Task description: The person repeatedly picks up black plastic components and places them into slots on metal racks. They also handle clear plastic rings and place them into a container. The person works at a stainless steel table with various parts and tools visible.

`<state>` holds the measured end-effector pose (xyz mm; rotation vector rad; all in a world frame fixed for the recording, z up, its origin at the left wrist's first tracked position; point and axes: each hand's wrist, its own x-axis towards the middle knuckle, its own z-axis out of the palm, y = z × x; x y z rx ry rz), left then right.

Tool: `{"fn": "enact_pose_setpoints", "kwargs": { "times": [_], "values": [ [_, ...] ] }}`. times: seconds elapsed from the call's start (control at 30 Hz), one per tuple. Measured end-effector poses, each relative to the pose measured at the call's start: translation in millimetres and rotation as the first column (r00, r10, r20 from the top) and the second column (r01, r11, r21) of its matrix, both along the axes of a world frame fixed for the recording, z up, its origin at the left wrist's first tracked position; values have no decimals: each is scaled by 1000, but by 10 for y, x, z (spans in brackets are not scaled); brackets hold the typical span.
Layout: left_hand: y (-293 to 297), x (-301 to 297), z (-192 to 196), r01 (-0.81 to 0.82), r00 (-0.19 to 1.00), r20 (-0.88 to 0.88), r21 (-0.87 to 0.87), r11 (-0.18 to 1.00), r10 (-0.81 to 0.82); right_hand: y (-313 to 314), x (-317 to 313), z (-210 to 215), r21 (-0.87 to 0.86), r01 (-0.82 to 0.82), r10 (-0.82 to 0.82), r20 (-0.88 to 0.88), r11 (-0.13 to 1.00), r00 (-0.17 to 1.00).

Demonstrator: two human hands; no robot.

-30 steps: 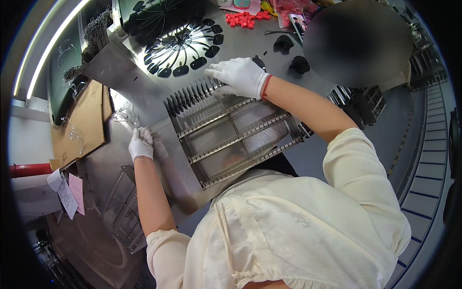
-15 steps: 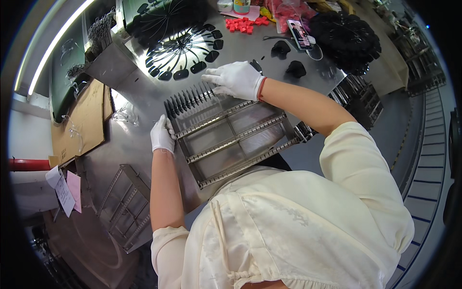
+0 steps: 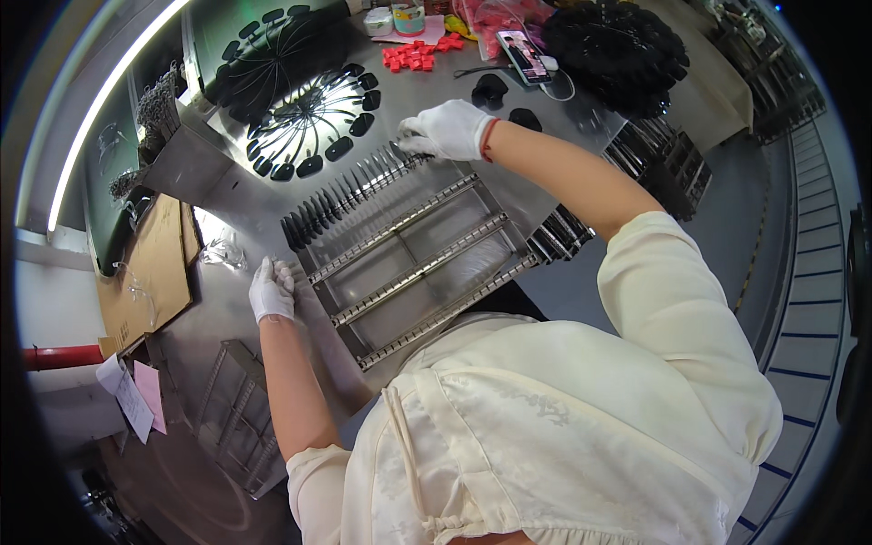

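Black oval pieces (image 3: 338, 200) were lined in a slotted metal rack (image 3: 420, 270) on the table (image 3: 265, 211), the right hand (image 3: 447, 130) placed at their right end, the left hand (image 3: 272, 290) beside the rack, neither grip's closure discernible.

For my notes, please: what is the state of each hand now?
Left hand: loosely curled, nothing visible in it.
Right hand: at the racked black pieces; grip cannot be told.

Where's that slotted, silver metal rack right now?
The slotted, silver metal rack is near the middle of the head view, just beyond the cream fabric shirt, right of the white-gloved left hand, with the white-gloved right hand at its far edge.
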<state>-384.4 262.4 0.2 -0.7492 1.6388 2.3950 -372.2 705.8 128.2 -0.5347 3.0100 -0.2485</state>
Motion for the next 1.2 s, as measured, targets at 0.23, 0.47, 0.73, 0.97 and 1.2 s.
{"fn": "enact_pose_setpoints", "kwargs": {
  "times": [0.23,0.47,0.73,0.97,1.2],
  "values": [
    [614,263,283,-32,957,-264,-497,867,-116,-1,-261,-186,29,-118,120,-67,993,991],
    [564,342,220,-65,892,-255,-890,452,-373,-56,237,-339,-111,27,-68,-378,993,923],
    [712,541,422,98,917,-10,-964,248,-399,883,317,102,-590,315,-567,-306,743,765],
    [868,431,428,-6,953,-112,-935,355,-281,1289,350,-250,95,464,-472,238,881,849],
    [1103,534,786,-308,949,-312,-880,361,49,1076,454,-461,-149,686,-698,-50,713,714]
  ]
}}
